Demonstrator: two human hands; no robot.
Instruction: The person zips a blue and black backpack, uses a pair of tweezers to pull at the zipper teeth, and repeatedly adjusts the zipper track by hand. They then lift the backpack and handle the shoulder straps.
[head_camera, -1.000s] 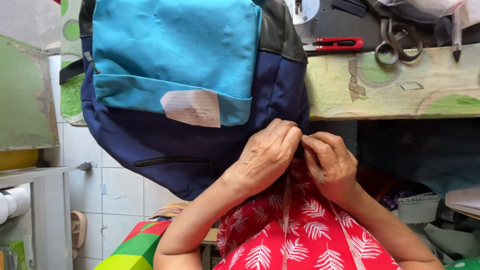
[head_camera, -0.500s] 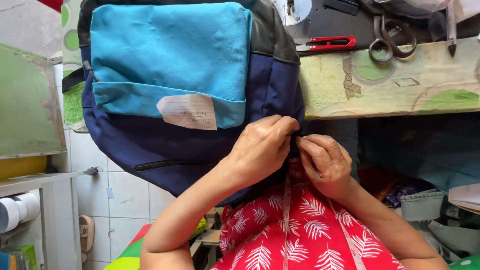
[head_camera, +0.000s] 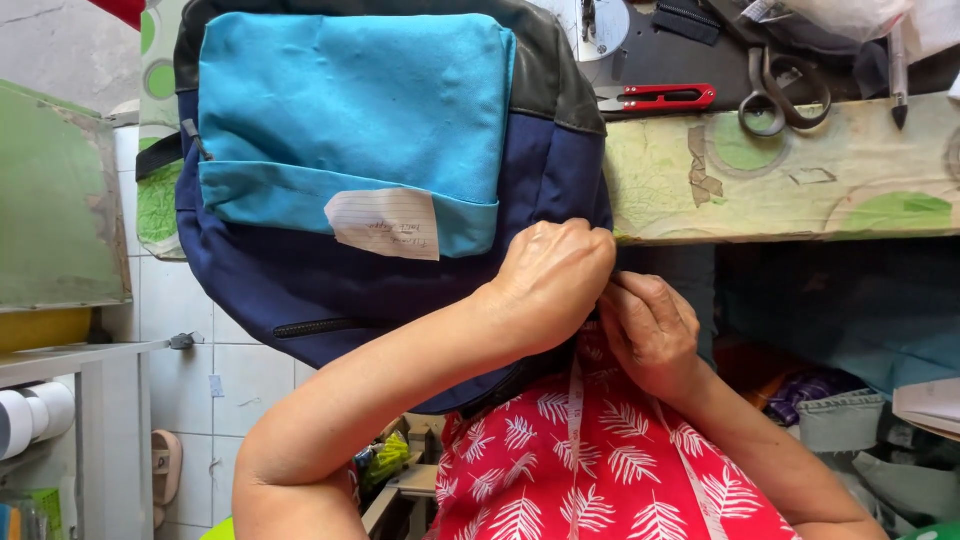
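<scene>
Backpack (head_camera: 400, 200) edge pinched by curled fingers of left hand (head_camera: 553, 280) and right hand (head_camera: 650, 330).

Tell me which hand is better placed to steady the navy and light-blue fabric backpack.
Left, probably: the left hand curls over the lower edge of the backpack, forearm across the bag, while the right hand meets that edge from the side.

A worn work surface (head_camera: 800, 190) covered in pale green patterned sheeting runs across the upper right, with dark shadowed storage space beneath it. White square wall tiles (head_camera: 240, 390) with grey grout fill the lower left. A faded green board (head_camera: 55, 200) leans at the far left above a grey metal shelf (head_camera: 70, 365). Folded fabric scraps (head_camera: 850, 420) sit in the lower right. Even daylight lights the room.
</scene>
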